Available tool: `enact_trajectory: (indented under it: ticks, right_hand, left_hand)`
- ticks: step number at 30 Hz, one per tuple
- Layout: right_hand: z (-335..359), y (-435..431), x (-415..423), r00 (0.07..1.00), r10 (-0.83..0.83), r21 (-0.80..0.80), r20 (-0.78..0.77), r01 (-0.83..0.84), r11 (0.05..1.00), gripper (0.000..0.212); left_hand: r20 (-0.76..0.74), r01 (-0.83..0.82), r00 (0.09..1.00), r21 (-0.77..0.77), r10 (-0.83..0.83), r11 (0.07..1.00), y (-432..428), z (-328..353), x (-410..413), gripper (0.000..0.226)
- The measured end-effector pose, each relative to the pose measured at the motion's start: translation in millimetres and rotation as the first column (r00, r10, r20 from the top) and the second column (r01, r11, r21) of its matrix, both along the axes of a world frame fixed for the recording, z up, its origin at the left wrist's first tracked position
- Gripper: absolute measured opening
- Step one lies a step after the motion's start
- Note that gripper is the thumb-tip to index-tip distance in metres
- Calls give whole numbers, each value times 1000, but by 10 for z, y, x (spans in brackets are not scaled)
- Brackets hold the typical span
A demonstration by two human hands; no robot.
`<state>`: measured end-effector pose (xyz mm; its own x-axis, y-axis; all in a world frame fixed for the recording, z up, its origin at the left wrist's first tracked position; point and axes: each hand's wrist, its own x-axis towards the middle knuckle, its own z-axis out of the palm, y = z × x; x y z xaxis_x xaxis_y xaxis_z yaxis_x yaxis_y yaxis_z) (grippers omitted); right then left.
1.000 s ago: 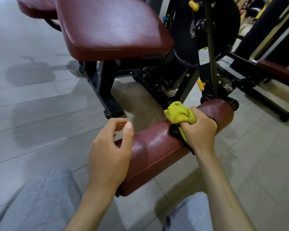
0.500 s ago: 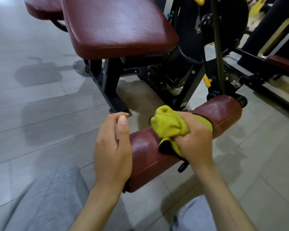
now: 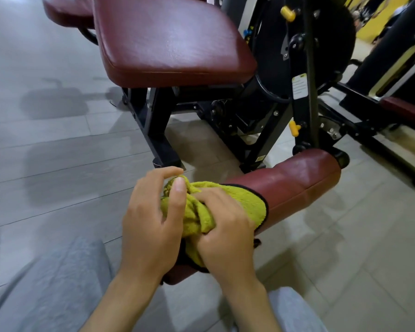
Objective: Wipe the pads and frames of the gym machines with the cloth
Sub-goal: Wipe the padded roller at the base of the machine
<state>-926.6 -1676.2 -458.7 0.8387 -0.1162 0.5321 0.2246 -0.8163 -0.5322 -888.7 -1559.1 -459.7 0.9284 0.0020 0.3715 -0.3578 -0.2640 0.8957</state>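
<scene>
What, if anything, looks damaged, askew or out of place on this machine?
Nothing stands out. The left hand and right hand hold the yellow cloth on the roller pad; seat pad and black frame look intact.

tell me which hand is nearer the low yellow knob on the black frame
Right. The right hand grips the cloth on the roller pad, below-left of the low yellow knob; the left hand pinches the cloth farther left.

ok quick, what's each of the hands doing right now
The left hand pinches the yellow cloth at its top edge.
The right hand grips the bunched cloth on the roller pad.
</scene>
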Motion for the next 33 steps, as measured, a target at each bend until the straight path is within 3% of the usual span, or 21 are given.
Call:
enact_trajectory:
  ticks: [4,7,11,14,16,20,23,25,29,33]
  right_hand:
    - [44,-611,260,993,-114,-23,-20,113,993,16]
    - [74,-1145,448,958,-276,-45,-77,273,961,31]
    - [146,-1881,666,856,-483,-15,-185,489,872,25]
    - [144,-2089,744,787,-588,10,-186,600,800,25]
    - [144,-1992,752,776,-593,-72,-215,593,802,22]
    - [132,-1677,635,859,-477,-199,-187,442,875,30]
    - [86,-1761,620,895,-428,-87,-125,420,903,33]
    - [46,-2051,698,872,-479,-39,-99,478,877,26]
    - [-9,-2667,844,853,-518,-188,65,520,833,15]
    - [119,-3018,1058,783,-621,-208,15,610,764,15]
  left_hand:
    - [41,28,999,168,-35,985,-4,-42,22,38]
    - [23,27,999,290,-35,957,-16,-58,51,40]
    - [67,1,997,441,-34,897,-58,-22,35,38]
    - [47,-9,999,454,-14,891,-60,1,25,37]
    - [30,-12,1000,450,-2,893,-60,11,23,38]
    - [16,-6,1000,458,-2,889,-72,18,23,38]
    - [16,-3,1000,478,-6,878,-65,8,30,38]
    - [25,-6,1000,493,-7,870,-67,8,26,37]
    - [34,-16,999,473,-1,881,-70,8,28,36]
    - [29,-16,1000,440,4,898,-67,-8,37,33]
